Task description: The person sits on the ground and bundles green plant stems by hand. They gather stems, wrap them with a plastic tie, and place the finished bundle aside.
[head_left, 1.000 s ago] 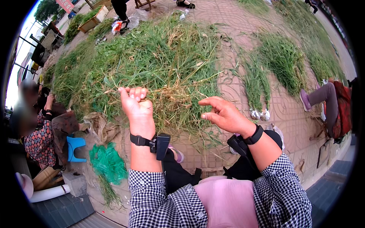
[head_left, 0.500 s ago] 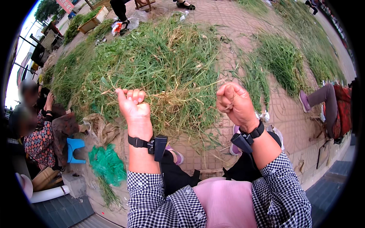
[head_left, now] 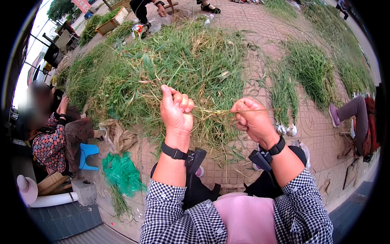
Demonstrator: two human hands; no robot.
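Note:
My left hand (head_left: 177, 110) is closed round a small bunch of grass stalks (head_left: 148, 69), whose green leafy tops stand up beyond the thumb. The yellowish stems (head_left: 212, 112) stretch from it across to my right hand (head_left: 252, 121). There the thumb and fingers pinch the stems, and a thin end sticks out to the right past the knuckles. Both hands are held over the near side of a large heap of cut grass (head_left: 174, 49), green mixed with dry straw.
At left, a person (head_left: 50, 142) sits near a blue stool (head_left: 87, 156), a green plastic bag (head_left: 122, 173) and a brown sack (head_left: 122, 136). Sorted grass bundles (head_left: 310, 67) lie at right on the paving, near another person's leg (head_left: 349, 112). Someone's hand (head_left: 161, 10) reaches in at the far side.
My left hand has moved right, closer to my right hand, and now has a leafy bunch standing from it. A stem end now pokes out past the right hand. The view has shifted slightly.

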